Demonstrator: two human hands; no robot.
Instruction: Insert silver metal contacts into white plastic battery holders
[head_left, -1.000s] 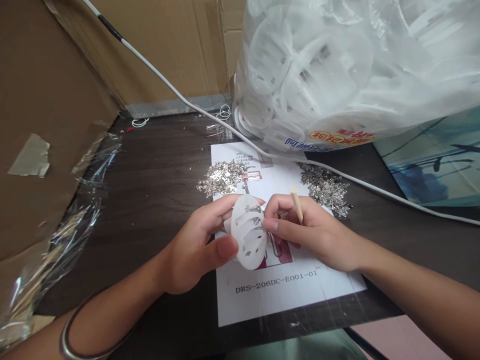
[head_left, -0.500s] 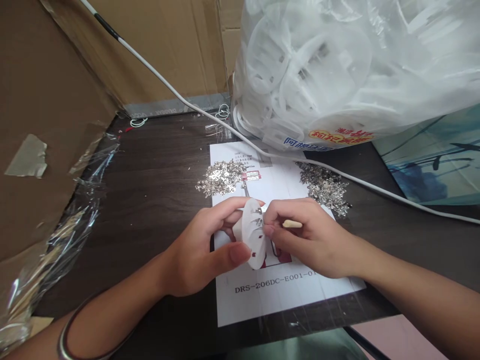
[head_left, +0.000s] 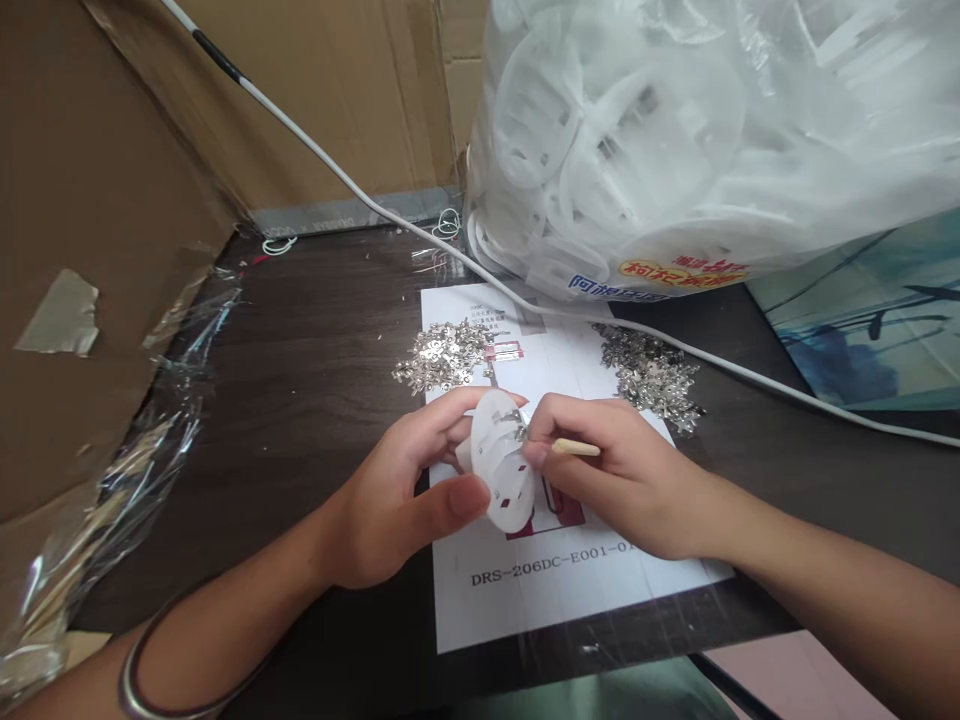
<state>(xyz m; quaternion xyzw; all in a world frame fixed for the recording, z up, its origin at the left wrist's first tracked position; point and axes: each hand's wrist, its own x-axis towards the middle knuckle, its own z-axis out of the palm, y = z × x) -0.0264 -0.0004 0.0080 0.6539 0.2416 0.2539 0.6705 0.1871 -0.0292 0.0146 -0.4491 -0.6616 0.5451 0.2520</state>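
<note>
My left hand (head_left: 409, 490) grips a round white plastic piece (head_left: 499, 500) by its edge, thumb on the near side, above a printed sheet (head_left: 480, 610). Small metal parts show near the piece's upper right. My right hand (head_left: 615, 470) is closed in a pinch around a thin stick with a pale wooden end (head_left: 577, 447), its fingertips at the piece's right edge. What else those fingertips may hold is hidden. One pile of small metal parts (head_left: 444, 356) lies at the sheet's upper left, another pile (head_left: 652, 375) at its upper right.
A large clear bag (head_left: 675, 150) full of white plastic pieces stands at the back right. A white cable (head_left: 322, 150) crosses diagonally in front of it. Cardboard walls (head_left: 345, 90) rise at the back and left, with crumpled clear film (head_left: 150, 460) along the left.
The round piece has tilted so its face shows more, and has shifted slightly left and up. The stick in my right hand has moved slightly left.
</note>
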